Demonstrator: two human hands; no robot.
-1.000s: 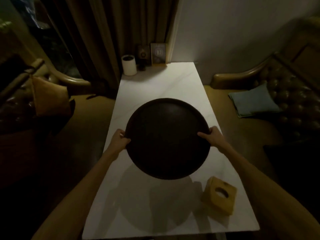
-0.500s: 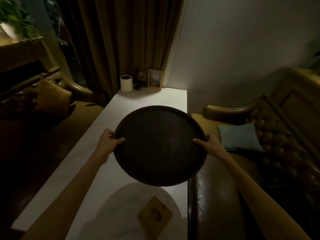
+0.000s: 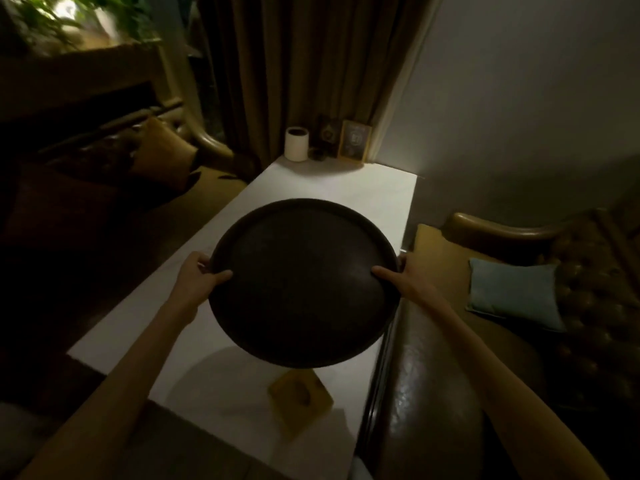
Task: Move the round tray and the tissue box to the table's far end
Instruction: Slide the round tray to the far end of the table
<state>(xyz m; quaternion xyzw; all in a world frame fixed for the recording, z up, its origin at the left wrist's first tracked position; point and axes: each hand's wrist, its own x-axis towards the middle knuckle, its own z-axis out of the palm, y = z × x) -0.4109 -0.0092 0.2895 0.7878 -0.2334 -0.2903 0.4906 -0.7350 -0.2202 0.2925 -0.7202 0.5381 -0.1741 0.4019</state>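
1. a dim sofa with a tan cushion (image 3: 162,147) sits at left.
2. my left hand (image 3: 194,277) and right hand (image 3: 403,275) clamp the round tray (image 3: 301,282) above the white table (image 3: 346,188).
3. the tissue box (image 3: 299,398) lies below the tray, near end.
4. a blue cushion (image 3: 512,296) rests at right.

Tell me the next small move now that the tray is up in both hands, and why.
Probably carry the round tray forward and set it down on the bare stretch of table short of the white cup and the framed card. Left hand and right hand grip opposite rims, the tray hangs above mid-table, and the tissue box waits at the near end.
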